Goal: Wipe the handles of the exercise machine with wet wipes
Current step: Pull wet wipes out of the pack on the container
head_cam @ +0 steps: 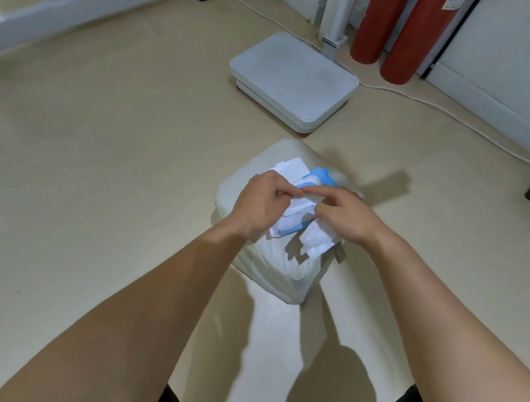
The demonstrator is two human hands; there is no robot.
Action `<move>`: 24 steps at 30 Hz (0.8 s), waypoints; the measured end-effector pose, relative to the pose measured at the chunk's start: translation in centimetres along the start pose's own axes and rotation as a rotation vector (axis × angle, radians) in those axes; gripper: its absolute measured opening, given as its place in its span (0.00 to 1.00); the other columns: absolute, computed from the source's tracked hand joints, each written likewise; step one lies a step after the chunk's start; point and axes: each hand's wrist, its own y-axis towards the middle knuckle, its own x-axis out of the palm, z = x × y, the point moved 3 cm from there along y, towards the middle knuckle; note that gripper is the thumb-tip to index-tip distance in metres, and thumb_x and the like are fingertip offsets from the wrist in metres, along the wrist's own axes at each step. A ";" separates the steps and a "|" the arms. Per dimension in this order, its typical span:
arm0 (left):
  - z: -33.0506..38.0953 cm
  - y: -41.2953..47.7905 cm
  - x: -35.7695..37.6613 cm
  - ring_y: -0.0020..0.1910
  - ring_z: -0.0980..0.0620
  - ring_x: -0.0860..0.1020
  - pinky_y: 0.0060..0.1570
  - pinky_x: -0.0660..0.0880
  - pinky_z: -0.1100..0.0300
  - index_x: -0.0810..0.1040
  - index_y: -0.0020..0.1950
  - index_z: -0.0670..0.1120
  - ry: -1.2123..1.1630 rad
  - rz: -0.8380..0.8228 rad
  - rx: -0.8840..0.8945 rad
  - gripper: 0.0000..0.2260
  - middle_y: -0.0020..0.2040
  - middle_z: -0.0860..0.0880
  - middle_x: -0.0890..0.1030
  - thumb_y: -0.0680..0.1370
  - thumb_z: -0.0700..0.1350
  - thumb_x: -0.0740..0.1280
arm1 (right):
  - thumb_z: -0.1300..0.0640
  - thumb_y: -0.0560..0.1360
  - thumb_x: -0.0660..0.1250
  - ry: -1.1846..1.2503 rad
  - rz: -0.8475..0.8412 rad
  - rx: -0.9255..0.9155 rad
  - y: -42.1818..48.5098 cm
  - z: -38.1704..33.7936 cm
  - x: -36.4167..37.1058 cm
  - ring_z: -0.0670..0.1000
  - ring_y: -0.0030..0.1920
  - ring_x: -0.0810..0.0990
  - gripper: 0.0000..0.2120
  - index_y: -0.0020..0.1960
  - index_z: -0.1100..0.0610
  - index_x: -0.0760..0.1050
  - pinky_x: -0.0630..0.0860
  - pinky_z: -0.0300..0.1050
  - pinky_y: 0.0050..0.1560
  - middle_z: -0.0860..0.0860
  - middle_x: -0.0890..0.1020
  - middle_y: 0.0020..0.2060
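Left hand: your left hand [262, 200] presses on the wet wipes pack [300, 199], fingers curled at its opening.
Right hand: your right hand [344, 214] has its fingers pinched on a white wipe [317, 239] hanging just below them.
Pack: blue and white, flip lid [293, 167] open beyond your fingers; print unreadable.
Surface: cream cushioned stool [281, 272] under both hands.
Room: beige floor [106, 149]; white platform [294, 79] and two red cylinders [389, 32] far past your fingers.
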 end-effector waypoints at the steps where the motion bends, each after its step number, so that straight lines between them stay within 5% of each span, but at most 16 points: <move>1: -0.2 0.0 -0.4 0.50 0.49 0.80 0.55 0.77 0.50 0.87 0.47 0.56 -0.074 0.054 -0.039 0.16 0.49 0.54 0.80 0.74 0.37 0.65 | 0.54 0.70 0.59 -0.055 -0.009 -0.006 -0.1 0.1 0.2 0.47 0.46 0.78 0.27 0.65 0.33 0.76 0.72 0.42 0.44 0.42 0.81 0.43; 3: -0.7 0.1 -1.4 0.48 0.50 0.80 0.52 0.77 0.54 0.84 0.45 0.57 -0.108 0.184 -0.123 0.12 0.49 0.54 0.79 0.73 0.39 0.68 | 0.54 0.74 0.59 -0.184 -0.027 0.013 -0.4 0.4 0.2 0.48 0.49 0.76 0.27 0.69 0.32 0.72 0.70 0.44 0.46 0.41 0.78 0.44; 5: -1.3 0.4 -2.1 0.55 0.50 0.80 0.53 0.74 0.60 0.81 0.55 0.55 -0.070 0.242 -0.194 0.11 0.57 0.51 0.77 0.75 0.44 0.71 | 0.53 0.77 0.59 -0.299 -0.055 0.029 -0.8 0.5 0.4 0.48 0.51 0.73 0.27 0.72 0.31 0.66 0.69 0.44 0.48 0.42 0.76 0.44; 7: -2.2 0.9 -2.0 0.62 0.48 0.78 0.53 0.72 0.61 0.73 0.71 0.49 -0.147 0.197 -0.328 0.25 0.66 0.47 0.74 0.76 0.47 0.74 | 0.52 0.77 0.58 -0.300 -0.109 0.038 -1.0 0.6 0.6 0.50 0.52 0.75 0.29 0.74 0.30 0.62 0.73 0.46 0.51 0.40 0.77 0.41; 9: -2.1 1.1 -1.7 0.55 0.50 0.79 0.48 0.73 0.63 0.68 0.75 0.47 -0.299 0.188 -0.417 0.31 0.62 0.48 0.78 0.75 0.44 0.75 | 0.53 0.77 0.59 -0.227 -0.145 0.049 -1.2 0.9 0.9 0.51 0.53 0.77 0.30 0.75 0.31 0.61 0.76 0.46 0.55 0.40 0.79 0.41; 13: 0.7 0.9 -2.1 0.34 0.60 0.75 0.37 0.73 0.69 0.79 0.63 0.49 -0.329 0.277 -0.172 0.20 0.42 0.53 0.78 0.73 0.34 0.69 | 0.60 0.77 0.62 0.087 -0.065 0.048 -1.3 1.4 0.4 0.45 0.48 0.78 0.23 0.67 0.39 0.76 0.72 0.38 0.50 0.44 0.81 0.45; 15: 1.7 0.0 -1.5 0.40 0.57 0.76 0.43 0.73 0.64 0.83 0.55 0.53 -0.087 0.140 0.049 0.16 0.44 0.52 0.78 0.71 0.37 0.70 | 0.62 0.76 0.64 0.244 0.029 0.045 -1.4 1.5 -0.7 0.42 0.51 0.79 0.15 0.54 0.48 0.85 0.70 0.36 0.52 0.43 0.83 0.47; 18: 1.4 -1.5 0.1 0.52 0.49 0.73 0.50 0.71 0.56 0.84 0.60 0.55 0.307 -0.089 0.208 0.16 0.53 0.51 0.77 0.73 0.45 0.70 | 0.54 0.69 0.65 0.279 0.120 0.071 -1.8 2.0 -2.7 0.45 0.41 0.76 0.09 0.38 0.52 0.83 0.69 0.41 0.42 0.46 0.81 0.37; 20: 1.2 -1.6 0.6 0.52 0.47 0.72 0.48 0.70 0.56 0.83 0.61 0.56 0.410 -0.083 0.257 0.15 0.54 0.51 0.77 0.75 0.47 0.69 | 0.51 0.67 0.63 0.247 0.165 0.094 -1.8 2.4 -3.0 0.47 0.39 0.74 0.10 0.39 0.52 0.81 0.67 0.43 0.39 0.48 0.81 0.37; 24: 1.6 -1.1 1.2 0.50 0.48 0.73 0.45 0.71 0.55 0.84 0.58 0.56 0.452 0.004 0.281 0.11 0.52 0.52 0.78 0.80 0.49 0.65 | 0.50 0.79 0.65 0.210 0.183 0.130 -0.7 2.5 -0.9 0.49 0.40 0.74 0.06 0.49 0.50 0.79 0.67 0.39 0.39 0.51 0.80 0.42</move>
